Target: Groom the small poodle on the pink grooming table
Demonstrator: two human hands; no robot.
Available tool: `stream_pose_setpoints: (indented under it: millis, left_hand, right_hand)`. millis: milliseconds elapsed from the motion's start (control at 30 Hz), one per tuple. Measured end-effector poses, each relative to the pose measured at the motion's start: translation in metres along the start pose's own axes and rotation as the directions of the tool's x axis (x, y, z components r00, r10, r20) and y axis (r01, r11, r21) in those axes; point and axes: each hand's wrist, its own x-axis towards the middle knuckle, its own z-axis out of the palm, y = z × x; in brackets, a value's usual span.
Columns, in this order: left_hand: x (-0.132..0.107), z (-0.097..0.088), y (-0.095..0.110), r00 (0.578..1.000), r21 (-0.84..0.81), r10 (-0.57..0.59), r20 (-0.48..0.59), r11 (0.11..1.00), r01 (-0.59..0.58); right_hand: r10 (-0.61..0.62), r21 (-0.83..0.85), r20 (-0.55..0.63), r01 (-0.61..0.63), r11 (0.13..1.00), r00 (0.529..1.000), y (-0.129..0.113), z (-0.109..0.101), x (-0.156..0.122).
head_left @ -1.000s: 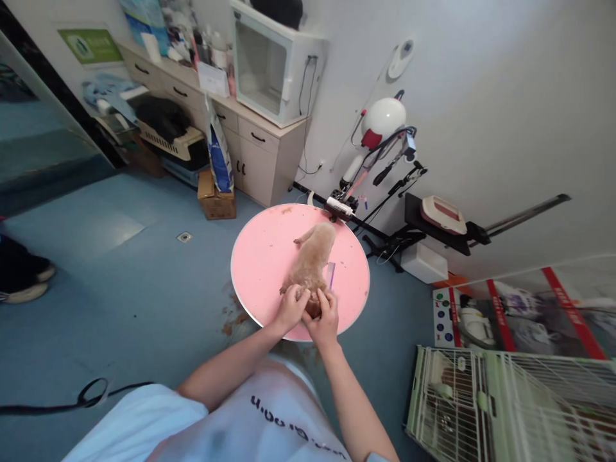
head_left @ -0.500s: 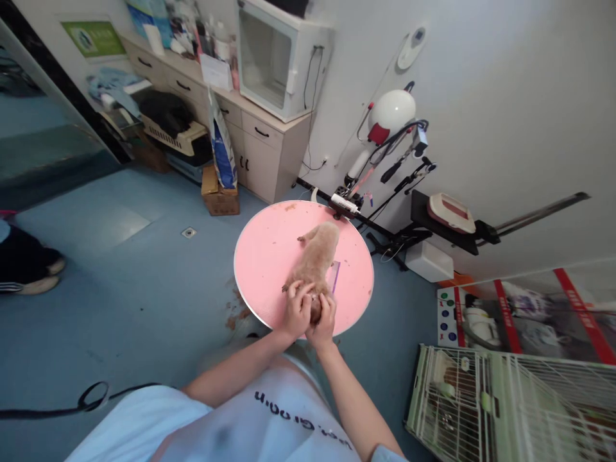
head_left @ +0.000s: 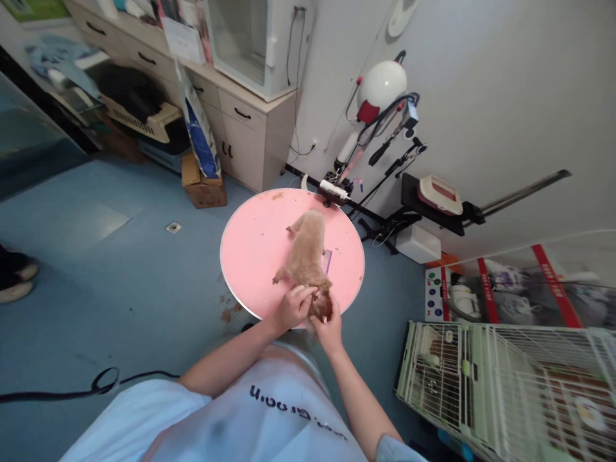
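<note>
A small tan dog (head_left: 306,253) lies stretched out on a round pink table (head_left: 255,250), its head at the near edge. My left hand (head_left: 290,308) rests on the dog's neck and head with the fingers curled into the fur. My right hand (head_left: 328,325) cups the dog's head from the right side. Both hands meet at the near rim of the table. A purple comb (head_left: 328,260) lies flat on the table beside the dog's right flank.
A dryer on a stand (head_left: 376,96) and a black arm (head_left: 385,224) stand behind the table by the wall. A wire cage (head_left: 505,385) is at the lower right. Beige cabinets (head_left: 240,128), a carrier and a cardboard box (head_left: 202,189) line the left wall. A black cable (head_left: 96,385) lies on the blue floor.
My right hand has slid from on top of the dog's head to under its right side. The view has shifted, and the table sits slightly further left and higher.
</note>
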Motion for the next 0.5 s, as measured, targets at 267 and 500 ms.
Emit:
stream_pose_setpoints:
  millis: [267,500]
  left_hand:
    - [0.003,0.008,0.007,0.989,0.055,0.049,0.143,0.997,-0.058]
    - [0.006,0.015,0.014,0.983,0.052,0.059,0.172,0.996,-0.069]
  right_hand:
    - [0.452,0.402,0.566,-0.709,0.579,0.690,-0.066,-0.105,-0.042]
    - [0.216,0.464,0.814,-0.827,0.317,0.539,-0.090,-0.089,-0.058]
